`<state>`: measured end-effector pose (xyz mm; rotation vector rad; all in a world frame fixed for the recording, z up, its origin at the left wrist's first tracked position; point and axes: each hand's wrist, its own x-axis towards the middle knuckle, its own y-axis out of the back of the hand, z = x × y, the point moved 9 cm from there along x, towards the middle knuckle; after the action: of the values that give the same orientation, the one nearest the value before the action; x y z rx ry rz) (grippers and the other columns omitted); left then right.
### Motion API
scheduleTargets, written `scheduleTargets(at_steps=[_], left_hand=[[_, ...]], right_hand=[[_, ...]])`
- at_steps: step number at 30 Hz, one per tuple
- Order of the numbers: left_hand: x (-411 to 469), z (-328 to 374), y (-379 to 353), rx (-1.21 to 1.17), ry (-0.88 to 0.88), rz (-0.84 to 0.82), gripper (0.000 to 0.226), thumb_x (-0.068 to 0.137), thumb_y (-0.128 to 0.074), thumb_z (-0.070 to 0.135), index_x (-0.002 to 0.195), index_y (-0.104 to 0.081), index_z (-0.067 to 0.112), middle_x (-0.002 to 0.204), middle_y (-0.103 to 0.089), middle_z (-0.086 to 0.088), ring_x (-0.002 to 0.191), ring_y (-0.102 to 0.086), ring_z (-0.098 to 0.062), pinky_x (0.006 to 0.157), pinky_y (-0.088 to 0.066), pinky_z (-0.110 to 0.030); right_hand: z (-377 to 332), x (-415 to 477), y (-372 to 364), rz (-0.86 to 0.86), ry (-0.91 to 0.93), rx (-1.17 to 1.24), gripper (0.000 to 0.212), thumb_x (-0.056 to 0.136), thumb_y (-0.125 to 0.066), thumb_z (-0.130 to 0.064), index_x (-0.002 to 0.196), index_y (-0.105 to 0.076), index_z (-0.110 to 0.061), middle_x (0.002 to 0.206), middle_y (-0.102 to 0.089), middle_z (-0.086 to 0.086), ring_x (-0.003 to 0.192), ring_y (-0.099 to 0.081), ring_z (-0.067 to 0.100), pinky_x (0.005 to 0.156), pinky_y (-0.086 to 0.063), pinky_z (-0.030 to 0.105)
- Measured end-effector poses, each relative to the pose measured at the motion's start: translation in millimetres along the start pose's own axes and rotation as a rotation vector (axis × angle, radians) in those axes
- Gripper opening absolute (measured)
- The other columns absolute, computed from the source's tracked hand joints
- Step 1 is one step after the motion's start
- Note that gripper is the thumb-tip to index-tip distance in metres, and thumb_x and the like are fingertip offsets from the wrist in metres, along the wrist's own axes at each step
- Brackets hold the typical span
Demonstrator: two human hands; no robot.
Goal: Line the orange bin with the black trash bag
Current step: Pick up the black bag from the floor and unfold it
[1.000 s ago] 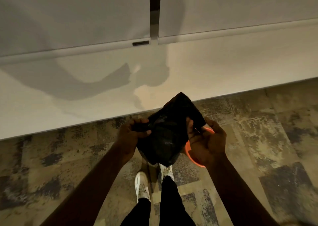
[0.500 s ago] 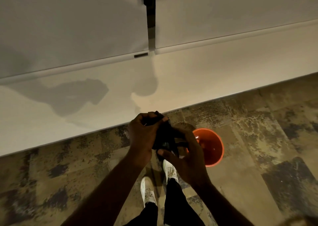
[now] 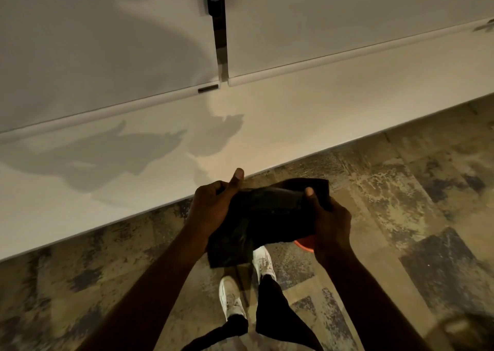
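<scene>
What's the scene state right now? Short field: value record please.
setting: patterned floor beside a white wall
left hand: gripping the black trash bag's left edge, thumb raised
right hand: gripping the bag's right edge
black trash bag: held between both hands, partly unfolded, not in the bin
orange bin: on the floor, mostly hidden behind the bag and right hand
bin lined: not yet

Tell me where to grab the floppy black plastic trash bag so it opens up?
Probably the top edge of the floppy black plastic trash bag, pinched from both sides. That is how the left hand and right hand hold it, thumbs on top, with the loose rest hanging below. It looks partly folded, so I cannot tell where its mouth is. Only a sliver of the orange bin shows beneath.
</scene>
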<state>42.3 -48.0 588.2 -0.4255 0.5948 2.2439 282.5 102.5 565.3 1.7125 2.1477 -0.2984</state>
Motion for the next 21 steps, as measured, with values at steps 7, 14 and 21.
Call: scheduleTargets(at_steps=[7, 14, 21], left_hand=[[-27, -14, -22, 0.157, -0.102, -0.437, 0.046, 0.057, -0.096, 0.053, 0.093, -0.083, 0.026, 0.095, -0.083, 0.008, 0.088, -0.078, -0.002, 0.073, -0.056, -0.012], [-24, -14, -14, 0.065, -0.016, -0.146, 0.019, 0.086, -0.084, 0.041, 0.071, -0.083, 0.031, 0.074, -0.081, 0.009, 0.079, -0.079, -0.014, 0.083, -0.062, -0.042], [-26, -14, 2, -0.044, 0.014, 0.205, 0.061, 0.1, -0.065, 0.05, 0.061, -0.058, 0.004, 0.059, -0.05, -0.023, 0.06, -0.05, -0.025, 0.062, -0.035, -0.034]], right_hand=[[7, 28, 35, 0.097, -0.117, 0.083, 0.009, 0.097, -0.076, -0.025, 0.1, -0.078, -0.017, 0.109, -0.082, 0.012, 0.084, -0.081, 0.018, 0.071, -0.064, 0.031], [13, 4, 18, 0.13, -0.054, -0.497, 0.08, 0.095, -0.07, -0.056, 0.155, -0.04, -0.012, 0.144, -0.058, 0.013, 0.127, -0.059, 0.036, 0.102, -0.049, 0.044], [11, -58, -21, -0.026, 0.064, -0.182, 0.055, 0.089, -0.065, -0.07, 0.078, -0.062, -0.017, 0.073, -0.071, 0.001, 0.073, -0.071, 0.023, 0.082, -0.061, 0.052]])
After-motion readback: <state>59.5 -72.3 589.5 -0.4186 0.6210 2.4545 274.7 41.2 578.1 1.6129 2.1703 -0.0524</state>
